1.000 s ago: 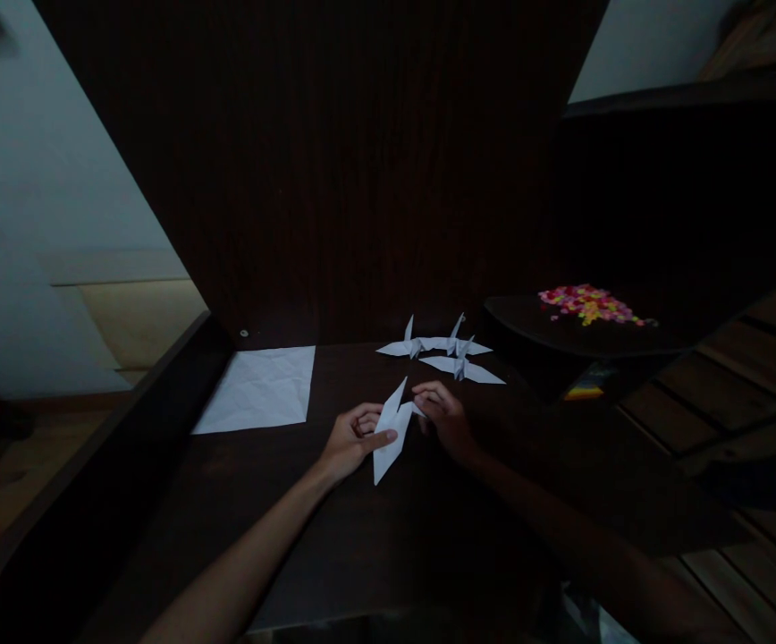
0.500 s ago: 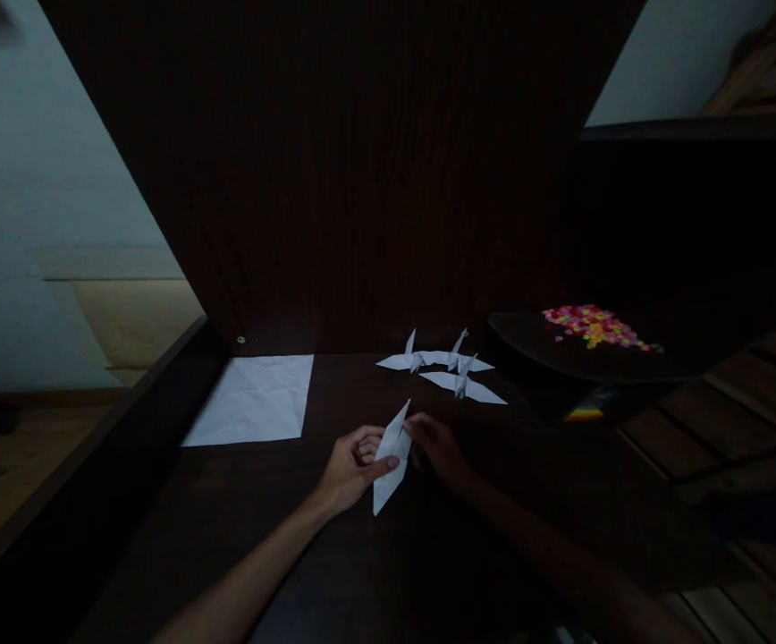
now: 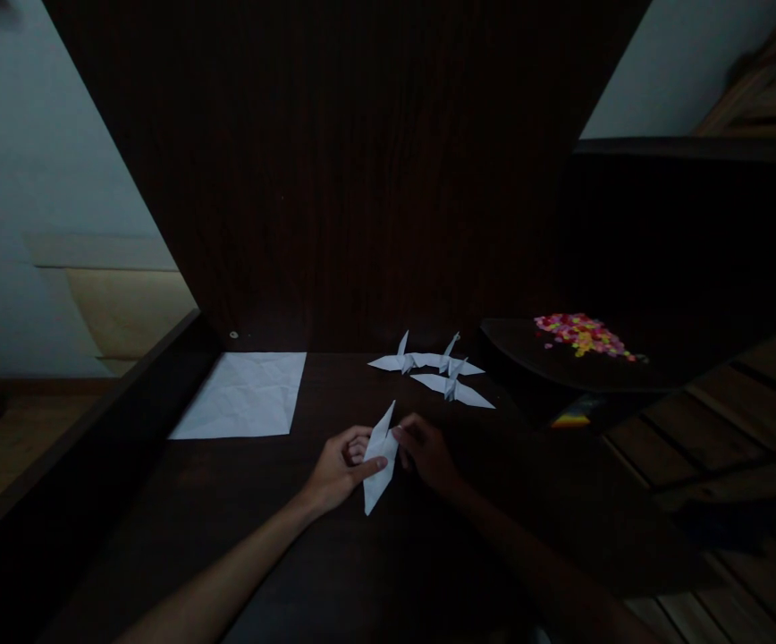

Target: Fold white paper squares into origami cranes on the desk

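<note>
A folded piece of white paper (image 3: 379, 452), long and pointed at both ends, is held upright at a slant over the dark table. My left hand (image 3: 341, 470) grips its left side, thumb across the front and fingers curled behind. The fingertips of my right hand (image 3: 428, 452) pinch its upper right edge. Beyond my hands stand three folded paper cranes: one at the left (image 3: 402, 361), one at the right (image 3: 453, 362), and one nearer (image 3: 451, 389). The room is dim, and part of the right hand's grip is hidden.
A creased square sheet of white paper (image 3: 244, 394) lies at the left. Small bright pink, red and yellow pieces (image 3: 586, 334) are heaped on a dark rounded shelf (image 3: 512, 344) at the right. A dark upright panel (image 3: 361, 179) closes off the back.
The whole view has shifted slightly. My right hand has moved a little along the folded paper's upper right edge, while my left hand keeps the same hold.
</note>
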`<state>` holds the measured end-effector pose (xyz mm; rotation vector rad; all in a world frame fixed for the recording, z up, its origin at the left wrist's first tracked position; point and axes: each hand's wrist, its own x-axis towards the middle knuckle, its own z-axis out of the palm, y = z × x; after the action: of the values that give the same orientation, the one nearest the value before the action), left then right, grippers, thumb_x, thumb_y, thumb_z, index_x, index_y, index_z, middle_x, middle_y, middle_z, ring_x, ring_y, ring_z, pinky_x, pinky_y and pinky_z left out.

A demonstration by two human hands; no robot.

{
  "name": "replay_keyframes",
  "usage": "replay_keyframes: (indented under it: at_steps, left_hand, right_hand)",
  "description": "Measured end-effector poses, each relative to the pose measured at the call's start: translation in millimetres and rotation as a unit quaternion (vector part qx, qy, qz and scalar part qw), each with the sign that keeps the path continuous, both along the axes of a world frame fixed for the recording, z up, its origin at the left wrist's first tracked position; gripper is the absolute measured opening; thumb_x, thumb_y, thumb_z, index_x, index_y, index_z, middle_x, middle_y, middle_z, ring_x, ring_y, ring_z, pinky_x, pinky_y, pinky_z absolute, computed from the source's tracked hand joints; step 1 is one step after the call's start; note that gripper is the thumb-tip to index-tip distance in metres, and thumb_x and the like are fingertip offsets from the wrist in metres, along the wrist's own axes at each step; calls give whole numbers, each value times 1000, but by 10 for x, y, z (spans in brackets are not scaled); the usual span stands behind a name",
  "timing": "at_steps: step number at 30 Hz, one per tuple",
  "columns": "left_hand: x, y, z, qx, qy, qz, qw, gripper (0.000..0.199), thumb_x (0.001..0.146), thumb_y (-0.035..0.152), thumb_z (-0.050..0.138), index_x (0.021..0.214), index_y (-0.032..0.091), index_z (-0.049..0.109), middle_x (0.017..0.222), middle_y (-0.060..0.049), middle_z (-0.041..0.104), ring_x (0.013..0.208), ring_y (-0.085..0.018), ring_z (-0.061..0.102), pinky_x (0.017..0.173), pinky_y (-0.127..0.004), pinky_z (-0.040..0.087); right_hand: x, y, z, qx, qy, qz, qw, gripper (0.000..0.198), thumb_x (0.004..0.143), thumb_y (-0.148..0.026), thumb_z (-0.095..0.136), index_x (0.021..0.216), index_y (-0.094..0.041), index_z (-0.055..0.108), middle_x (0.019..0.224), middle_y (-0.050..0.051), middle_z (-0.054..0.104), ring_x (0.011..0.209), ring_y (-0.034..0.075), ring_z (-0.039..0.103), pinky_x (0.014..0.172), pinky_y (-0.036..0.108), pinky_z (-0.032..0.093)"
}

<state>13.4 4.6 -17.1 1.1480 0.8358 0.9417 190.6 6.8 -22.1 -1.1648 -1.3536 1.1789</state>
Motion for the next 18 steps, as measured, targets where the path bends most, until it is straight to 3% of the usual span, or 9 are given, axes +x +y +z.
replay_keyframes:
  at_steps: [5,18]
  left_hand:
    - [35,-22,17,-36,-10,-61,997,44,61,33,83,94,14,62,87,-5,70,79,-16,65,72,-27,50]
    - [-62,79,-46,10,-7,-48,999,43,57,27,84,93,13,64,80,-2,69,74,-14,64,72,-25,48]
  right_hand:
    - [-14,-29,40,15,-17,-20,1000,30,79,-48,59,71,-19,55,43,-8,45,37,8,41,39,20,31]
    - [-66,2,-21,82,-61,-35,994,26,83,-41,57,70,-18,60,53,-2,56,42,10,49,43,22,39]
